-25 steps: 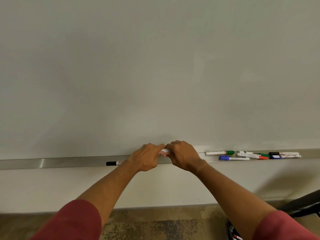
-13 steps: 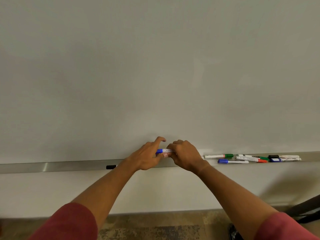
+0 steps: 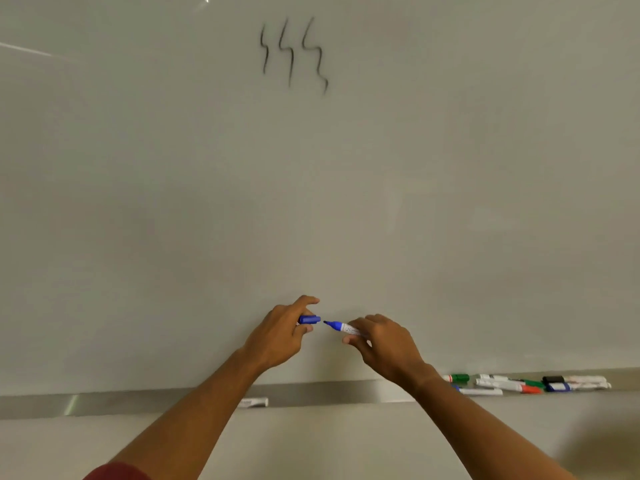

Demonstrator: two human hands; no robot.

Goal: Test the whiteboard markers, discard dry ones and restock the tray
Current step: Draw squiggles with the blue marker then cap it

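Whiteboard (image 3: 450,202) bare around hands, left hand (image 3: 280,336) pinching cap (image 3: 309,319), right hand (image 3: 384,344) gripping marker (image 3: 341,327)

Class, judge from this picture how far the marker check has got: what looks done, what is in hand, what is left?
Done: three black squiggles on the whiteboard suggest one earlier test. In hand: the left hand holds the blue cap, the right hand the uncapped blue marker, not yet touching the board. Left: testing it and the markers grouped at the right of the tray; no discarding or restocking shows.
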